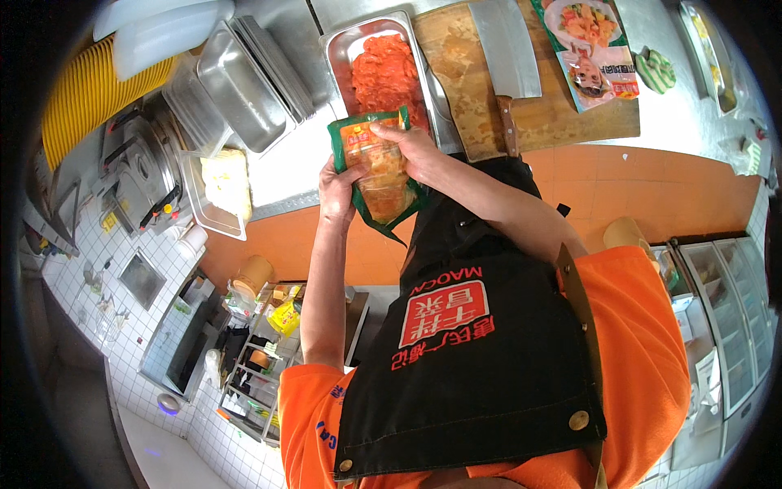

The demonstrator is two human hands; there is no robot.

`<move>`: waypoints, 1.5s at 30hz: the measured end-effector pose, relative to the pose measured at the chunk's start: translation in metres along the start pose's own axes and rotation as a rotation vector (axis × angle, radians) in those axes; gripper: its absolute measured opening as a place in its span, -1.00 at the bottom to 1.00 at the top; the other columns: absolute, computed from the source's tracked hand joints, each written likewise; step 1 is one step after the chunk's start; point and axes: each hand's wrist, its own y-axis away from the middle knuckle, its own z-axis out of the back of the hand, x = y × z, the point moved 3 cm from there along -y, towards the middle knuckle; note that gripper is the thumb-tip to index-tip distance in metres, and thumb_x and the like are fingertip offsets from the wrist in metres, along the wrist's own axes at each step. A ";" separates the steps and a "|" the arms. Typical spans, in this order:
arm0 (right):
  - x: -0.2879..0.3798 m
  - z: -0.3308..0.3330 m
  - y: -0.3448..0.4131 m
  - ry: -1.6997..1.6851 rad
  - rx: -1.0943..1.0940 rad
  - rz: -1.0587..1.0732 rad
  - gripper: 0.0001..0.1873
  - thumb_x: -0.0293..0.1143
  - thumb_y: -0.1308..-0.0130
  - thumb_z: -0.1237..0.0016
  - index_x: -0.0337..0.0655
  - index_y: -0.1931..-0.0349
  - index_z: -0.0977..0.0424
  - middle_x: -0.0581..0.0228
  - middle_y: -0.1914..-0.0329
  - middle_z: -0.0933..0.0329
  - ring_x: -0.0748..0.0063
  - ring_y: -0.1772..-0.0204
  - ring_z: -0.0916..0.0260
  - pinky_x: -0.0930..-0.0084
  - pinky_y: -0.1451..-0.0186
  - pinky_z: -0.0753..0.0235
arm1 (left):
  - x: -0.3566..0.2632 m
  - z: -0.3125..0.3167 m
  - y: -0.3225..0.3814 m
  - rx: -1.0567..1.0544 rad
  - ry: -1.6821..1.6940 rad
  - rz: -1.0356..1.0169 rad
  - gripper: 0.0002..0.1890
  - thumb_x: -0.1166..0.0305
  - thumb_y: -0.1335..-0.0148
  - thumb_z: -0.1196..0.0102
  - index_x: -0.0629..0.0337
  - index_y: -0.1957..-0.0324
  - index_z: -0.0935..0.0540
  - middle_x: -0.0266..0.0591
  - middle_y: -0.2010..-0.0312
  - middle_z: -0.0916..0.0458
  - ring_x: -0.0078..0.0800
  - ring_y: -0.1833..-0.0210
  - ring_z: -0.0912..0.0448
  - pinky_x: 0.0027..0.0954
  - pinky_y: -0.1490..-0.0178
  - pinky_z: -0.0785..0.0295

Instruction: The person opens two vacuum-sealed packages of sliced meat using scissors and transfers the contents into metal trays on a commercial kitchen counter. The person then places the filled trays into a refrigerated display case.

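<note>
A green-edged plastic food pouch (385,192) is held between both hands at the near end of a steel pan. My left hand (338,188) grips its left side, thumb across the front. My right hand (406,147) pinches its upper right part, thumb on the printed face. Through the film, orange-brown food shows. Whether the pouch is cut open, I cannot tell. Beyond it, the steel pan (337,67) holds red marinated meat pieces (386,73). A cleaver (508,52) with a wooden handle lies on the wooden cutting board (577,125), left of a second printed pouch (595,61).
A striped cloth (655,70) lies right of the board. Empty steel pans (244,91) and a clear tub (214,227) of pale yellow food stand at the left. Yellow stacked containers (104,91) are farther left. The steel counter's near edge (284,205) curves past my hands.
</note>
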 end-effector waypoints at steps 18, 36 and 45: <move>0.005 0.000 0.006 -0.029 0.038 -0.078 -0.72 -0.42 -0.20 -0.12 -0.31 0.10 -0.47 0.20 0.17 -0.56 0.35 0.12 -0.54 0.36 -0.01 -0.53 | -0.004 -0.009 0.008 -0.059 0.000 -0.018 -0.62 0.71 -0.03 -0.08 0.33 0.04 -0.53 -0.11 0.15 -0.62 -0.32 0.16 -0.61 -0.31 0.03 -0.53; 0.003 -0.007 0.017 -0.088 0.206 -0.152 -0.72 -0.38 -0.21 -0.11 -0.28 0.10 -0.48 0.20 0.13 -0.56 0.32 0.07 -0.53 0.30 -0.06 -0.51 | -0.025 -0.018 0.030 -0.141 -0.038 -0.069 -0.69 0.68 -0.06 -0.09 0.40 0.09 -0.54 -0.10 0.19 -0.63 -0.35 0.21 -0.62 -0.36 0.08 -0.54; 0.007 -0.018 0.042 -0.046 0.287 -0.120 -0.72 -0.44 -0.21 -0.05 -0.26 0.06 -0.47 0.22 0.08 -0.55 0.34 -0.02 -0.49 0.33 -0.15 -0.43 | -0.040 -0.010 0.047 -0.114 -0.031 -0.107 -0.67 0.61 -0.07 -0.12 0.36 0.06 -0.54 -0.14 0.19 -0.63 -0.39 0.19 -0.60 -0.38 0.06 -0.50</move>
